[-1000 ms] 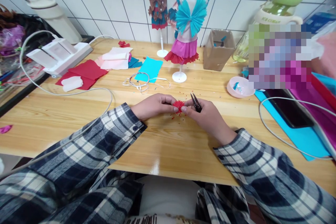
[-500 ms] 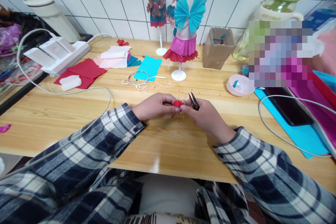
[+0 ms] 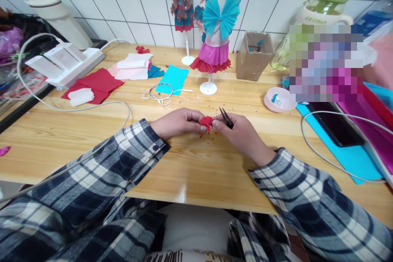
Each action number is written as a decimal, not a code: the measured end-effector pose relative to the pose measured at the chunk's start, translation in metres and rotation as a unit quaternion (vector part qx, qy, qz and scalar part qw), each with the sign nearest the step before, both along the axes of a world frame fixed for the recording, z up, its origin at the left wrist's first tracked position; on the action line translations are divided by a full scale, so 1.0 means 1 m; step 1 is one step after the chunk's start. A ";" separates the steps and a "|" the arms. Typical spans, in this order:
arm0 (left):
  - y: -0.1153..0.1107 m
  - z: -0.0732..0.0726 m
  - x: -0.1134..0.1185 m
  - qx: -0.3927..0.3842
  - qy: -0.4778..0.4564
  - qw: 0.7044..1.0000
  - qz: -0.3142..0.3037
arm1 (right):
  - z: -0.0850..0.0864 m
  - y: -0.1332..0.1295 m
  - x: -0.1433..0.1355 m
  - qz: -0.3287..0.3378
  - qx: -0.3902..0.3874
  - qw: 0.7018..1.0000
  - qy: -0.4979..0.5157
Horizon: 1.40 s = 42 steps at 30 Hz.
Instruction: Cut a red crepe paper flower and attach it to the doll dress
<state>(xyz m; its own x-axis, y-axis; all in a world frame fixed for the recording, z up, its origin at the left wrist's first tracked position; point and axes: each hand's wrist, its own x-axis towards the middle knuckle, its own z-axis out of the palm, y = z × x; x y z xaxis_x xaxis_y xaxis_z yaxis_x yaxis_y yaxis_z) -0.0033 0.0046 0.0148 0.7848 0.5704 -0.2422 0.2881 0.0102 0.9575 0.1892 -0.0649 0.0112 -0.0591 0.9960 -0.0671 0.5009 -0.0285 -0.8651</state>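
Note:
Between the fingertips of my left hand is a small red crepe-paper flower with a fringed edge. My right hand is closed around dark thread snips, their pointed blades sticking up and slightly apart. Its thumb and fingertip also reach the right edge of the flower; whether they pinch it, I cannot tell. Tiny red paper scraps lie scattered on the table around both hands.
Behind my hands stand a dressed mannequin and a smaller dressed one. Nearby are a cardboard box, a pink bowl, turquoise paper and red paper. A white cable crosses the left side; a phone lies right.
My left hand has shifted slightly left, and a bit more of the red flower shows between my hands. The snips stay in my right hand, whose thumb has moved a little.

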 end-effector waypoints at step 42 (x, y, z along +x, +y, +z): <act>-0.002 0.004 0.002 0.051 0.038 0.998 -0.002 | 0.004 -0.001 0.000 0.022 -0.005 0.998 -0.050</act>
<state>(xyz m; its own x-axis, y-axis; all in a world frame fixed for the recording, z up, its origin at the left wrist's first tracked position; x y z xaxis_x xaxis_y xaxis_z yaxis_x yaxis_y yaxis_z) -0.0017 0.0026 0.0188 0.7682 0.5928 -0.2420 0.3598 -0.0870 0.9290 0.1893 -0.0662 0.0153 -0.0950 0.9918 -0.0849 0.5862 -0.0132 -0.8101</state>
